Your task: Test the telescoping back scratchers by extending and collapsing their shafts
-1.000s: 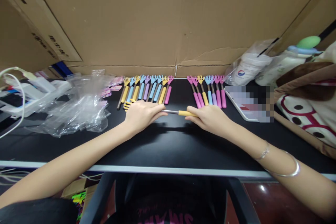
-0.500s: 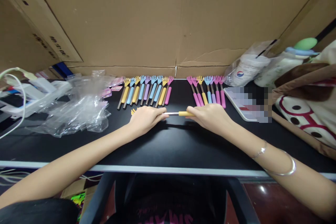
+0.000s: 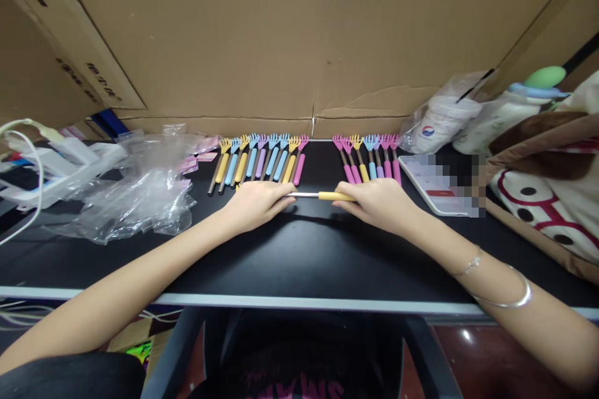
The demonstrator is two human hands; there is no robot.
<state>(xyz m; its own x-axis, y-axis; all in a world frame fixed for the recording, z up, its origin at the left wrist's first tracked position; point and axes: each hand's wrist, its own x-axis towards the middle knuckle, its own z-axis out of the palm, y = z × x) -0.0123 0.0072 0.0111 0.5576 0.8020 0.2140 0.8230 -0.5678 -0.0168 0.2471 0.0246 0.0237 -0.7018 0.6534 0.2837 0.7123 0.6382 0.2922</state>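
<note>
Both my hands hold one yellow-handled back scratcher [image 3: 322, 196] level above the black table [image 3: 299, 262]. My left hand [image 3: 255, 202] is closed round its metal shaft and hides the claw end. My right hand [image 3: 379, 202] is closed round the yellow grip. Behind my left hand lies a row of several scratchers [image 3: 259, 162] with yellow, blue, purple and pink handles. A second, shorter row of scratchers [image 3: 369, 162] lies behind my right hand, its near ends covered by my fingers.
A heap of clear plastic bags [image 3: 145, 190] lies at the left, with white cables and a power strip [image 3: 51, 162] beyond. A cardboard wall [image 3: 281, 37] closes the back. A phone [image 3: 435, 184], a bagged cup [image 3: 444, 115] and a plush toy [image 3: 547, 156] stand at the right.
The scratcher's yellow claw, visible left of my left hand a second ago, is now hidden under it. Both hands shifted slightly away from me, the shaft staying level.
</note>
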